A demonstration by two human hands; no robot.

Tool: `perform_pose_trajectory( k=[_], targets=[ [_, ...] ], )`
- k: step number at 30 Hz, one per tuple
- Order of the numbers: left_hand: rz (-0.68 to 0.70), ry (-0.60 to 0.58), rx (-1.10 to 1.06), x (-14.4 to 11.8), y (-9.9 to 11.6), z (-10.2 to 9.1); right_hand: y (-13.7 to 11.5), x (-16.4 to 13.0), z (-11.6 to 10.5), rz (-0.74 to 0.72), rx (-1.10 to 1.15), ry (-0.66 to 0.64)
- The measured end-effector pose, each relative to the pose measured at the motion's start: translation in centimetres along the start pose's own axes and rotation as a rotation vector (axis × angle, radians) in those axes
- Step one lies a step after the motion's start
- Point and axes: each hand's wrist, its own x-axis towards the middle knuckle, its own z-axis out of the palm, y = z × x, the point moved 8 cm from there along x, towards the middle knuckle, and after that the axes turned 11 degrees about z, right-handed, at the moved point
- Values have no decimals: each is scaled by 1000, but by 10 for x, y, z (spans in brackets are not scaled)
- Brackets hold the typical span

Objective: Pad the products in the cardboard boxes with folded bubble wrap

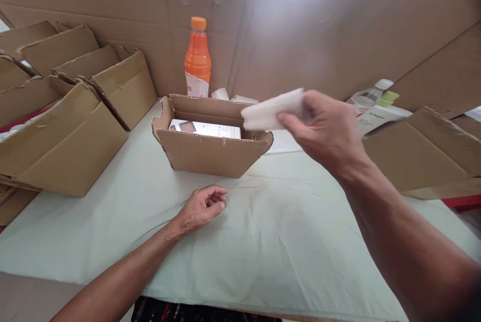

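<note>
An open cardboard box (210,151) stands in the middle of the table, with a white carton (210,129) lying inside it. My right hand (326,129) hovers above the box's right end and pinches a small white packet (272,110), blurred by motion. My left hand (203,206) rests on the pale green cloth (263,242) just in front of the box, fingers loosely curled and holding nothing.
A row of folded cardboard boxes (71,111) leans at the left. An orange drink bottle (197,58) stands behind the box against a cardboard wall. More flat cardboard (424,156), a clear bottle (370,96) and papers lie at the right.
</note>
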Motion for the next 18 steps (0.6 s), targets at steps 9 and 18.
perform_pose_trajectory(
  k=[9,18],
  targets=[
    [65,-63,119,0,16,0,-43,42,48,-10,-576,-406],
    [88,-78,147,-2,16,1,-92,45,97,-244,-381,-447]
  ],
)
